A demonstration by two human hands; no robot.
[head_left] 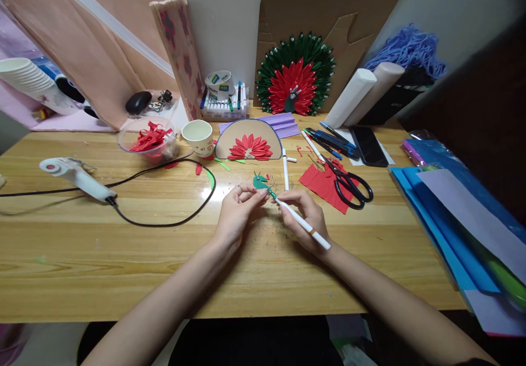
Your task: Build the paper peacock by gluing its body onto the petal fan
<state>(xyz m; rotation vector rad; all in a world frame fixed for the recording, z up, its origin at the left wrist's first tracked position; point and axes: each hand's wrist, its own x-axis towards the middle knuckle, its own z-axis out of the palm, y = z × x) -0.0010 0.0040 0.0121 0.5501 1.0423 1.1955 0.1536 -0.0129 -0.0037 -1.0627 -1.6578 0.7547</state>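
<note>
Between finger and thumb, my left hand [243, 208] pinches a small green paper bird cutout [259, 182] with a dark eye, a red beak tip and little crest lines. A white marker pen [306, 224] lies in the grip of my right hand [303, 216], its tip at the cutout's lower end by my left fingertips. Just behind stands a tan half-round card [222, 144] with red paper petals [250, 148] fanned on it. A white pen cap or marker piece [285, 171] lies beyond my right hand. Black-handled scissors [349, 185] rest on red crepe paper [324, 188] to the right.
At left lie a white glue gun [78, 177] with its black cord, a tub of red scraps [150, 138] and a paper cup [198, 137]. Pens [331, 142] and a phone [369, 147] are at back right. A finished red-green peacock [293, 75] leans on cardboard. Blue folders [444, 234] line the right edge.
</note>
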